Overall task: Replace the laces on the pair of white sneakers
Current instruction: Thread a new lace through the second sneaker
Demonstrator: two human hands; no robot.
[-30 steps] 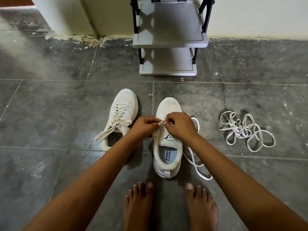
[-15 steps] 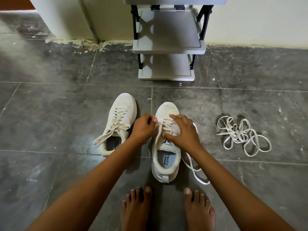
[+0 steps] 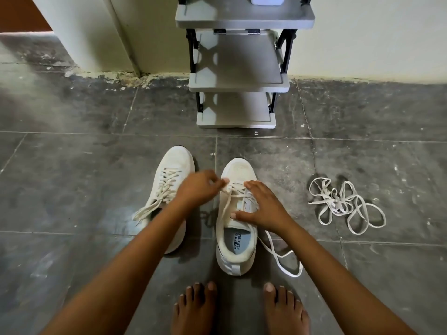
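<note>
My left hand (image 3: pixel 197 187) pinches the lace (image 3: pixel 223 205) at the toe-end eyelets of the sneaker (image 3: pixel 238 169) at twelve o'clock from my feet; my right hand (image 3: pixel 264 207) lies spread flat on its tongue, gripping nothing. A hard tug could, I judge, pull the lace from its eyelet or skid the sneaker, which only flat fingers steady. My hands hide most eyelets, and I cannot tell whether the tangled laces (image 3: pixel 343 206) at three o'clock are old or new.

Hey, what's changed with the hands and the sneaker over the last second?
The right grip let go of the lace and spread flat on the right-hand sneaker. The left grip kept its pinch and drew the lace leftward. The other sneaker and the loose laces stayed put.
</note>
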